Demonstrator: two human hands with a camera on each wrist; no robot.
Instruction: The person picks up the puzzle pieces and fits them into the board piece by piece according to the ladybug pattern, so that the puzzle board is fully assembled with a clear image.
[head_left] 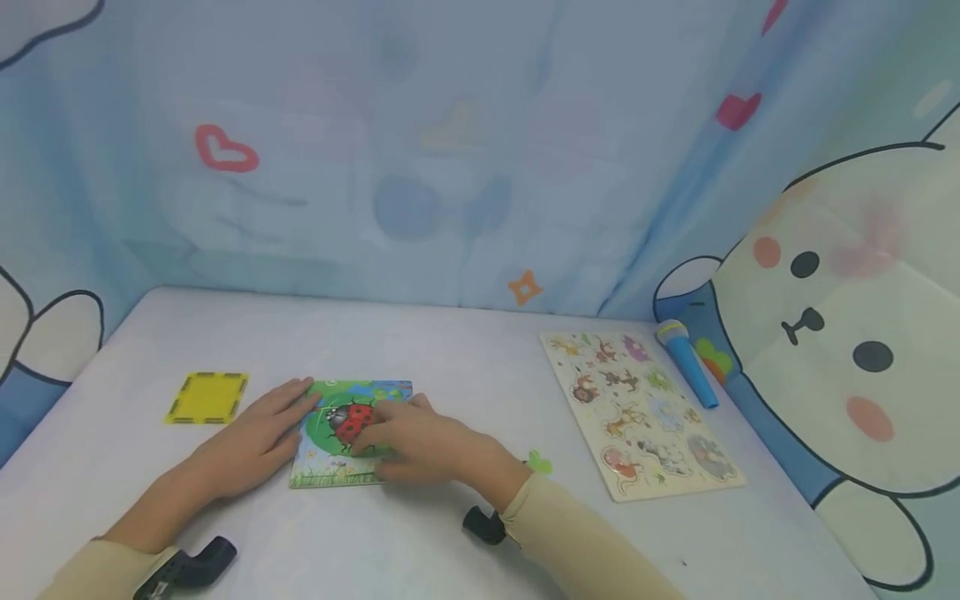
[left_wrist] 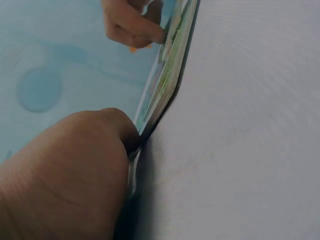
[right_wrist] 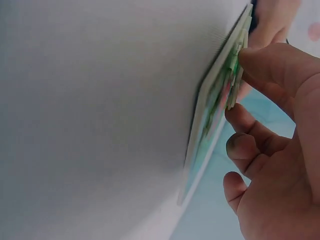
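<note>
A square ladybug puzzle board [head_left: 330, 477] lies flat on the white table, with a red, black-spotted ladybug on a green round. My left hand [head_left: 255, 442] rests along its left edge, fingers fairly straight and fingertips by the top left corner. Over the right half reaches my right hand [head_left: 427, 442]. In the right wrist view its thumb [right_wrist: 265, 62] and forefinger pinch a thin puzzle piece [right_wrist: 233, 90] that stands slightly proud of the board. My right hand covers part of the ladybug and the board's right side.
A yellow square tile [head_left: 207, 398] lies left of my left hand. To the right is a cream animal puzzle board [head_left: 637, 417], with a blue toy microphone [head_left: 688, 365] beside it. Behind the table hangs a light blue printed curtain [head_left: 450, 167].
</note>
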